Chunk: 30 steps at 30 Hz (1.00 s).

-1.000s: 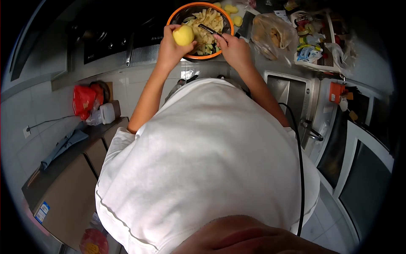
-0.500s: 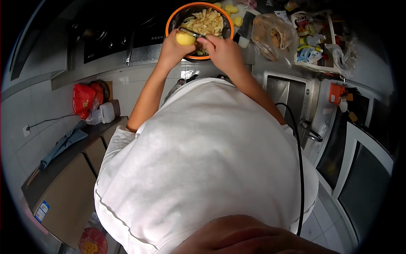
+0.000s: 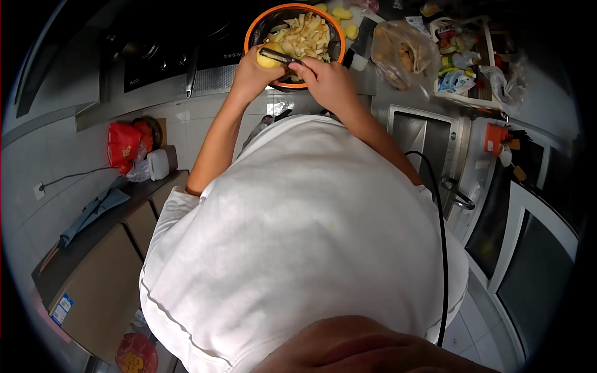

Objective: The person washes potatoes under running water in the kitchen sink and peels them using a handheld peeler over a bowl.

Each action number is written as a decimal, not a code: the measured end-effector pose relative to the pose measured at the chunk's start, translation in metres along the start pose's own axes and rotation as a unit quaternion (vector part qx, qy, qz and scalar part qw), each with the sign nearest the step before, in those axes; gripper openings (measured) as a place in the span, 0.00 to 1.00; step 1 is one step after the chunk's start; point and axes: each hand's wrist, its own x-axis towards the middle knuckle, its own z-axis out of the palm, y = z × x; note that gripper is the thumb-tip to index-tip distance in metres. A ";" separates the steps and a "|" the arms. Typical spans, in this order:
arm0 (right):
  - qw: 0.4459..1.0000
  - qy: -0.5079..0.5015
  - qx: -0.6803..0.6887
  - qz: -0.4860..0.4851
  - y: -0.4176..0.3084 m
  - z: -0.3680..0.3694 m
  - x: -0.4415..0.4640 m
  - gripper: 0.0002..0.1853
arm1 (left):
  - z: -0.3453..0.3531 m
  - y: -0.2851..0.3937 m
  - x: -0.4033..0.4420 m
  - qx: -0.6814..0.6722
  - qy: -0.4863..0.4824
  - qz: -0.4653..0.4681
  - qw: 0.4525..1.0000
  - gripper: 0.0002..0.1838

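My left hand (image 3: 254,76) is closed around a pale yellow potato (image 3: 266,61), held over the near left rim of the bin. A dark-handled peeler (image 3: 281,55) lies across the potato's top, its handle gripped in my right hand (image 3: 326,79). Below both hands stands a round bin with an orange rim (image 3: 341,42) and a dark liner. Inside it is a heap of peelings (image 3: 305,34), pale and brownish. Just beyond the rim on the right, several peeled potatoes (image 3: 341,13) sit on the counter.
A clear plastic bag (image 3: 404,53) with brown contents lies right of the bin. Beyond it stands a white basket (image 3: 488,46) of packets. The sink (image 3: 423,133) is at my right, the black stove (image 3: 158,68) at my left. A black cable (image 3: 440,248) hangs along my shirt.
The peeler has shifted on the potato, its head now farther left and more visible. My right hand has tilted slightly; the left hand keeps its grip.
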 end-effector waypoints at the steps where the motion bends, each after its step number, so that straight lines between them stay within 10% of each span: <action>1: 1.000 0.000 0.000 0.000 0.003 0.000 0.002 0.15 | 0.000 -0.001 -0.001 0.011 -0.010 -0.015 1.000 0.29; 3: 0.986 0.012 -0.142 0.086 0.017 0.001 0.011 0.19 | 0.001 -0.004 -0.005 0.022 -0.019 -0.029 0.999 0.29; 24: 0.992 0.008 -0.034 0.119 0.023 -0.022 0.005 0.23 | 0.003 -0.019 0.001 0.166 0.062 0.136 0.975 0.34; 30: 1.000 -0.021 -0.004 -0.004 -0.004 -0.012 -0.001 0.19 | 0.003 0.000 0.001 0.123 0.031 0.045 0.991 0.35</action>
